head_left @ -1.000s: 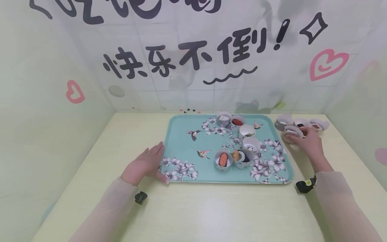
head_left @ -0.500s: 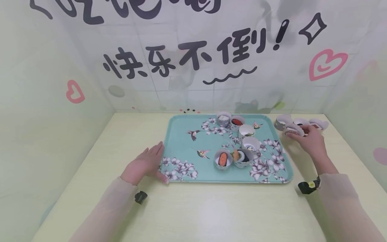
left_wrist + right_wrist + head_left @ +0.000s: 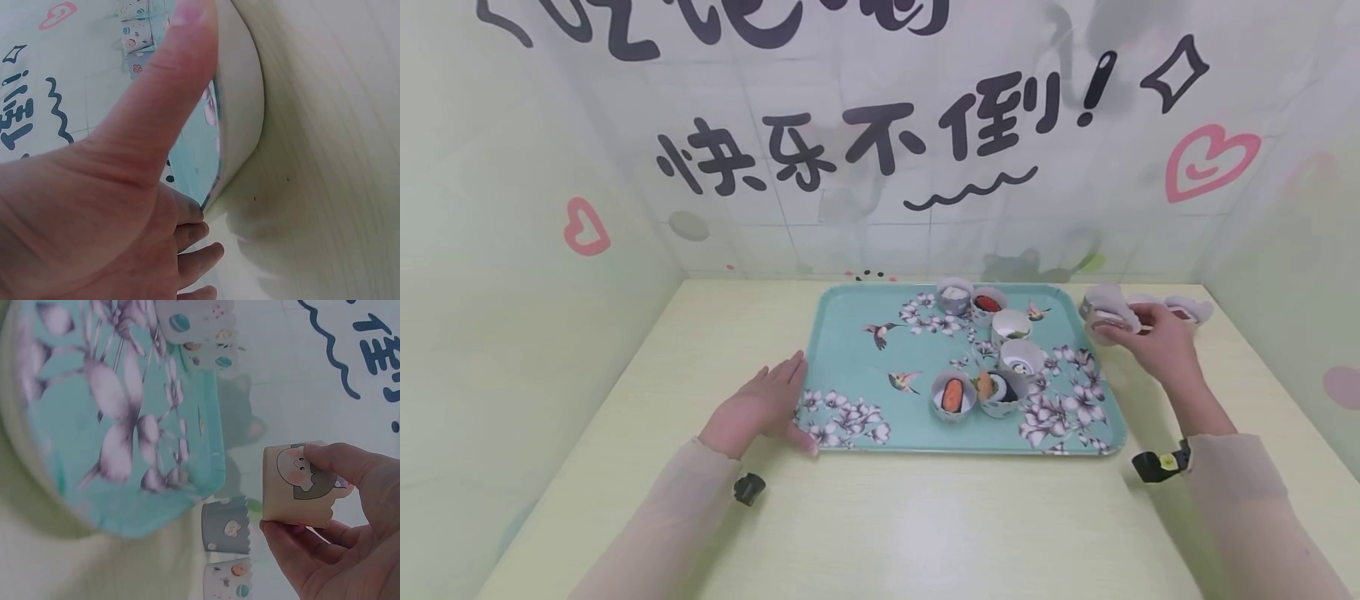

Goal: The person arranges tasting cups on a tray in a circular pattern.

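My right hand (image 3: 1168, 342) pinches a tan paper baking cup (image 3: 294, 487) printed with a cartoon face, thumb on one side and fingers on the other. The cup is off the table, right of the tray, and partly covers a grey paper cup (image 3: 226, 525) behind it. Its contents are too small to make out. My left hand (image 3: 760, 404) rests against the left edge of the blue floral tray (image 3: 853, 358), fingers straight and thumb (image 3: 169, 87) along the front corner.
Several paper cups stand on the tray's right half, among them one with orange-topped sushi (image 3: 952, 396) and one with a sushi roll (image 3: 1002, 390). More cups, including a pale one (image 3: 1187, 308), stand at the table's back right corner. Printed walls close the back and sides.
My right hand has lifted the tan cup from the table and carried it slightly left, in front of the grey cup. The left hand and the tray stay put.
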`<action>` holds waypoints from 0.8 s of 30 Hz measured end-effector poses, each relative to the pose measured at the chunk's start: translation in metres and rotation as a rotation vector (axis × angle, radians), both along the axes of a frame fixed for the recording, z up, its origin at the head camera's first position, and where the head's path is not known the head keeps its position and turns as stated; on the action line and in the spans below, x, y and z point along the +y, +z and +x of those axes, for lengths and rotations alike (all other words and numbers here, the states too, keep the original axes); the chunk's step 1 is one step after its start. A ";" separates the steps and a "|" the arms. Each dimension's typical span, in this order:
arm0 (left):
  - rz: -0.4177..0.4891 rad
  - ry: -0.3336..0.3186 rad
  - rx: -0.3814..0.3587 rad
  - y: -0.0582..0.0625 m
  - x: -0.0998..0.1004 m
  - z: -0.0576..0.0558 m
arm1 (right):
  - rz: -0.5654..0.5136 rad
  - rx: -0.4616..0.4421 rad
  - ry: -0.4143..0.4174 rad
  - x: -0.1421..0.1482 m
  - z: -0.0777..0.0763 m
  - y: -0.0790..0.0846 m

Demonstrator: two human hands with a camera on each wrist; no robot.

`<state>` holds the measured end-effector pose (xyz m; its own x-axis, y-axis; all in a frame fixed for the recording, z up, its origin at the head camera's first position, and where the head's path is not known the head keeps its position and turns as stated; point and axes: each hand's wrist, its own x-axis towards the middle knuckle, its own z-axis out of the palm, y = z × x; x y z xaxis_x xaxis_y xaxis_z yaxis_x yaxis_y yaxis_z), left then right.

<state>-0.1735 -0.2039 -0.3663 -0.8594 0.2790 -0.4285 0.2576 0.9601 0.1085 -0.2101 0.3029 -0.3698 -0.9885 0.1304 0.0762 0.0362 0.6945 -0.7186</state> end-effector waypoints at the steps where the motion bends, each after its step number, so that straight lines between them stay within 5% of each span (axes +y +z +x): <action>1: -0.002 -0.001 0.000 0.000 0.000 0.000 | -0.004 0.004 0.003 -0.002 0.000 0.001; 17: -0.003 -0.003 0.000 -0.002 -0.001 -0.001 | -0.021 0.039 0.113 -0.041 0.003 0.018; 24: -0.004 0.008 -0.004 -0.001 0.001 -0.001 | -0.044 -0.013 0.144 -0.066 0.004 0.024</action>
